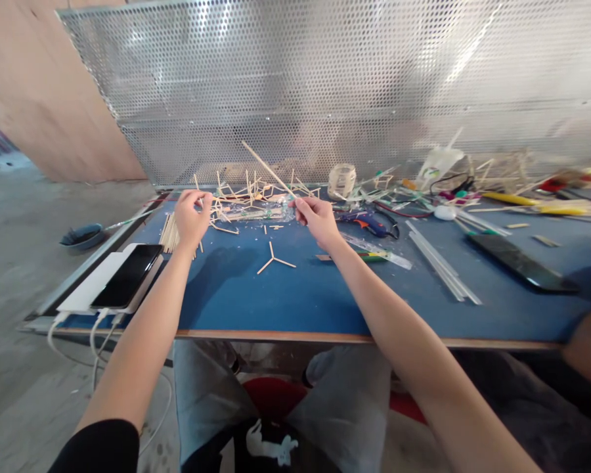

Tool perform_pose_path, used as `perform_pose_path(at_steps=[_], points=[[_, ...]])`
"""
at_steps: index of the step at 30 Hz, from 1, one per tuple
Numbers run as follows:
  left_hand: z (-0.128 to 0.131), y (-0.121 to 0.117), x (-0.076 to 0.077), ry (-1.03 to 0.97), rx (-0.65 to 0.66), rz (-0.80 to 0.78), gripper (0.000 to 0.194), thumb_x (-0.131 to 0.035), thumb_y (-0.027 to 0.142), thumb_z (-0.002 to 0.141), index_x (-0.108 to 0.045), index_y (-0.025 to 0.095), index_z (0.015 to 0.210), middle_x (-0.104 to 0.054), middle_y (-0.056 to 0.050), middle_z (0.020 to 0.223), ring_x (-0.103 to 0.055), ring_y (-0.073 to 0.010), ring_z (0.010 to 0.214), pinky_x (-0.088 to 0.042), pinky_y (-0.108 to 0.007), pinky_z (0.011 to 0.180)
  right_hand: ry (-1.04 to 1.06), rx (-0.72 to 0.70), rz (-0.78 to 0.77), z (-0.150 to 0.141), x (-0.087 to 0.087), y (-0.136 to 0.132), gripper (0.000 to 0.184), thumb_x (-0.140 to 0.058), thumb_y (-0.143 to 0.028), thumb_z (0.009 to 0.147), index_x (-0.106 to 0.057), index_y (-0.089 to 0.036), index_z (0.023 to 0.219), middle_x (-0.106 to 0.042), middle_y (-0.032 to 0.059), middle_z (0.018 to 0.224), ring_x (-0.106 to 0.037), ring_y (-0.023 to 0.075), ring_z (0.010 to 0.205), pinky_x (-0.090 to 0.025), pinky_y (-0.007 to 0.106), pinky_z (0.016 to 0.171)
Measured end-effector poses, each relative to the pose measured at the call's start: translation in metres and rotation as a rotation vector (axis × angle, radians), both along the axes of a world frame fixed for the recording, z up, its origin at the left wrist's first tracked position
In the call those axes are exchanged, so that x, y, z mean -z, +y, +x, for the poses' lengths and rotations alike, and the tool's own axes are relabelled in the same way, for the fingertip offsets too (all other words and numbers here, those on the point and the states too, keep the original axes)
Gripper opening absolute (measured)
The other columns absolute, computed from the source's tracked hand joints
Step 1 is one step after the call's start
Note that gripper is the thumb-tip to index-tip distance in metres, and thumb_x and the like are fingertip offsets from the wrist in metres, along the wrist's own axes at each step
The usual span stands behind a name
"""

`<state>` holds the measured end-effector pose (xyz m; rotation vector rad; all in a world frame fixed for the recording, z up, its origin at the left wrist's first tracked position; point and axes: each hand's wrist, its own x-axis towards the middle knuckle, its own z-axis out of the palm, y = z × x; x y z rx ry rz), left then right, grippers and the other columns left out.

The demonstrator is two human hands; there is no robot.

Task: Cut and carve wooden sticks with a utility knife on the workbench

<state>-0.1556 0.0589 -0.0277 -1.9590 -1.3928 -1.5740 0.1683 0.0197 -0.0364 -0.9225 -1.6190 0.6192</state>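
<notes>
My right hand (319, 220) is pinched on one end of a thin wooden stick (268, 169), which slants up and to the left. My left hand (192, 215) is raised over the left part of the blue table (276, 305), its fingers curled together; whatever they may hold is too small to make out. Below and between the hands, three short sticks joined at one point form a Y shape (272, 258). A bundle of wooden sticks (169, 234) lies beside my left hand, partly covered by it. Behind both hands stand several stick frames (249, 190).
A phone (128, 276) on white boxes with cables lies left, another phone (519, 261) right. Near my right forearm are a utility knife (372, 256), a blue glue gun (367, 222) and clear glue sticks (440, 266). A perforated metal panel (276, 85) closes the back. Another person sits at right.
</notes>
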Motion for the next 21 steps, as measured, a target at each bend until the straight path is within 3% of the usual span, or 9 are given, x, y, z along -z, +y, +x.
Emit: perform_pose_path(at_steps=[4, 8, 11, 15, 21], points=[[0.029, -0.023, -0.005, 0.271, 0.062, 0.161, 0.025, -0.055, 0.040, 0.097, -0.069, 0.025, 0.113, -0.066, -0.008, 0.119, -0.058, -0.0253, 0.115, -0.041, -0.044, 0.103, -0.325, 0.009, 0.005, -0.002, 0.005, -0.004, 0.039, -0.050, -0.047, 0.097, -0.075, -0.019, 0.084, -0.062, -0.0007, 0.061, -0.049, 0.0113, 0.054, -0.038, 0.028, 0.059], [0.046, -0.029, -0.002, 0.526, 0.204, 0.123, 0.034, -0.056, 0.045, 0.097, -0.064, 0.027, 0.125, -0.068, -0.005, 0.126, -0.059, -0.0250, 0.119, -0.038, -0.044, 0.105, -0.450, -0.053, 0.011, -0.004, 0.010, -0.005, 0.030, -0.053, -0.039, 0.096, -0.076, -0.022, 0.087, -0.066, -0.0018, 0.064, -0.054, 0.0119, 0.056, -0.040, 0.028, 0.065], [0.049, -0.022, 0.006, 0.644, 0.270, 0.066, 0.034, -0.055, 0.047, 0.098, -0.067, 0.027, 0.122, -0.073, -0.004, 0.115, -0.063, -0.0222, 0.110, -0.042, -0.039, 0.098, -0.491, -0.035, 0.034, -0.001, 0.011, -0.003, 0.032, -0.050, -0.041, 0.098, -0.076, -0.023, 0.095, -0.068, -0.0014, 0.067, -0.057, 0.0133, 0.061, -0.041, 0.028, 0.067], [0.046, -0.011, 0.016, 0.694, 0.243, 0.034, 0.031, -0.047, 0.043, 0.102, -0.071, 0.033, 0.120, -0.075, -0.001, 0.100, -0.064, -0.0205, 0.098, -0.043, -0.037, 0.086, -0.533, 0.010, 0.064, 0.007, 0.011, 0.001, 0.030, -0.053, -0.042, 0.097, -0.077, -0.024, 0.101, -0.071, 0.0001, 0.071, -0.061, 0.0156, 0.066, -0.042, 0.029, 0.068], [0.039, -0.006, 0.020, 0.585, 0.222, 0.028, 0.031, -0.049, 0.044, 0.101, -0.074, 0.032, 0.115, -0.077, -0.001, 0.098, -0.063, -0.0202, 0.097, -0.043, -0.037, 0.088, -0.545, 0.085, 0.110, 0.020, 0.009, 0.008, 0.028, -0.055, -0.038, 0.096, -0.078, -0.024, 0.103, -0.075, 0.0030, 0.080, -0.066, 0.0192, 0.077, -0.046, 0.031, 0.074]])
